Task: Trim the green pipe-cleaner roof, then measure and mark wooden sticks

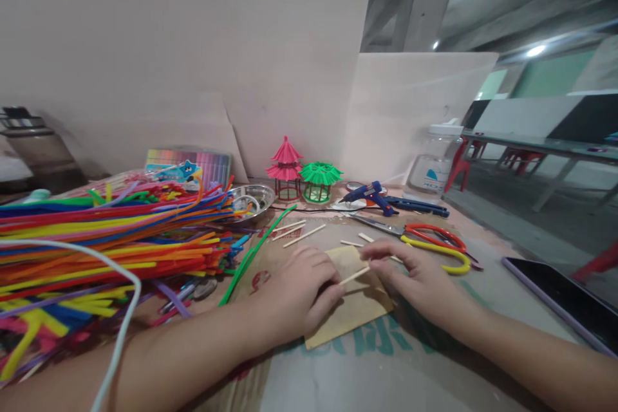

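Note:
Between my two hands runs a thin pale wooden stick (355, 275). My left hand (309, 286) pinches its left end, and my right hand (410, 273) has its fingertips closed on the right end. Under the stick lies a square yellowish sheet (333, 325), turned at an angle on the cardboard. Several loose sticks (304, 235) rest just beyond my left hand, and a few more lie by my right fingertips. Green pipe cleaners (251, 261) stretch out to the left of my left hand.
Scissors (434, 241) with red and yellow handles lie beyond my right hand, near a blue glue gun (369, 196). Pink (286, 170) and green (321, 174) roofed models stand at the back. Bundled pipe cleaners (111, 225) fill the left; a phone (560, 296) lies right.

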Motion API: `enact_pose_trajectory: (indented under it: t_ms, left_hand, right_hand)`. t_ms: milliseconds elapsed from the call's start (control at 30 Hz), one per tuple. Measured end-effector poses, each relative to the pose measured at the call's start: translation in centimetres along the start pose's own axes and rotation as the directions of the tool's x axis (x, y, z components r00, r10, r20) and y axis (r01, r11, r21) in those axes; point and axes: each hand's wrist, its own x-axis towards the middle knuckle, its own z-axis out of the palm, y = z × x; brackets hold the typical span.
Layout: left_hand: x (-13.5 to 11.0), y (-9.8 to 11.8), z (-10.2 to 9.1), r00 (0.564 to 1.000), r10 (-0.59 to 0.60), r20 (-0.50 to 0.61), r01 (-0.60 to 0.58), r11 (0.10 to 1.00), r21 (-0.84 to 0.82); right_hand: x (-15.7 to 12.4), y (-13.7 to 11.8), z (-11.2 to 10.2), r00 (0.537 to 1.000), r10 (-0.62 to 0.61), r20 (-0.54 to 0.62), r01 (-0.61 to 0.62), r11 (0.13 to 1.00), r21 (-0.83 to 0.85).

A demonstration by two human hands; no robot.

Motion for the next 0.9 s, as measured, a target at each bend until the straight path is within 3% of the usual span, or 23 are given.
enact_pose_trajectory:
  t_ms: [167,233,333,433,567,700,900]
  left_hand:
    - [-0.1,-0.1,0.3,0.999,-0.016,0.03,0.015,1.0,0.028]
    - [-0.1,-0.2,0.3,1.0,0.003,0.027,-0.004,1.0,0.028]
    - [-0.1,-0.2,0.3,1.0,0.005,0.027,-0.006,0.999,0.04]
    - [-0.1,-0.1,0.3,0.999,-0.007,0.043,0.005,0.999,0.045]
    - [-0.1,0.0,0.1,0.999,-0.007,0.046,0.005,0.999,0.041]
    - [-0.2,-0.3,0.3,0.999,0.015,0.049,-0.016,0.999,0.031]
    - [-0.2,-0.4,0.6,0.999,0.032,0.034,-0.033,0.999,0.024]
  right_hand:
    - [2.0,1.6,-1.7,0.997,-0.063,-0.037,0.054,0.976,-0.213]
    - [4.3,2.0,-1.9,0.983,-0.177,0.05,0.183,0.929,-0.32]
    - [9.3,2.0,-1.2,0.92,-0.33,0.211,0.391,0.755,-0.526]
    - [14.7,2.3,0.4,0.933,-0.307,0.186,0.343,0.606,-0.718]
    - [19.7,3.8,2.5,0.945,-0.274,0.18,0.31,0.565,-0.765]
    - [21.3,4.8,3.1,0.945,-0.253,0.206,0.315,0.547,-0.776]
    - [20.9,3.7,1.0,0.967,-0.221,0.128,0.231,0.549,-0.803]
